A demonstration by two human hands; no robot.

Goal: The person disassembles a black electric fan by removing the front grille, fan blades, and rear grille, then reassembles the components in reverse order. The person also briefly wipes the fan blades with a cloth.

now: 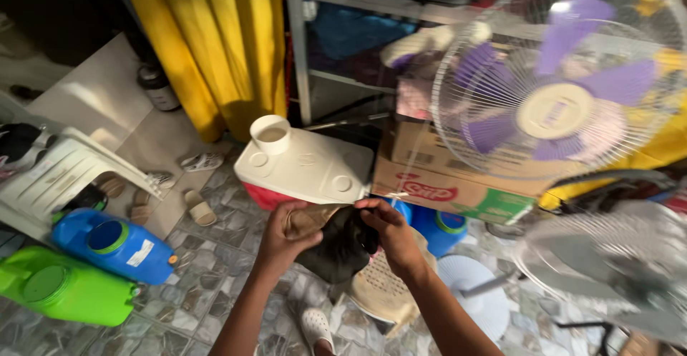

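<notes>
Cloth: dark cloth (342, 245) bunched up between both hands, held up in the air over the tiled floor (215, 284), just in front of the cooler. A tan bit of fabric shows at its upper left edge, can't tell if it's the lining or a separate piece.
Left hand: left hand (285, 233) has its grip closed on the tan-ish top corner of the cloth, fingers curled over it.
Right hand: right hand (390, 231) is pinching the top edge on the other side, grip closed too, fingertips nearly meeting the left ones.
Cooler: white-lidded cooler (308, 166) with a red base sits right behind the hands, a round white spout on its left corner.
Fans: big white fan with purple blades (558, 91) up right, another fan cage (608, 263) lower right, pretty blurry.
Floor stuff: blue jug (114, 245) and green jug (64, 288) lying side by side on the left, sandals (200, 161) near the yellow curtain (215, 41), a white shoe (315, 325) below the arms.
Box: cardboard box (444, 177) just right of the cooler.
</notes>
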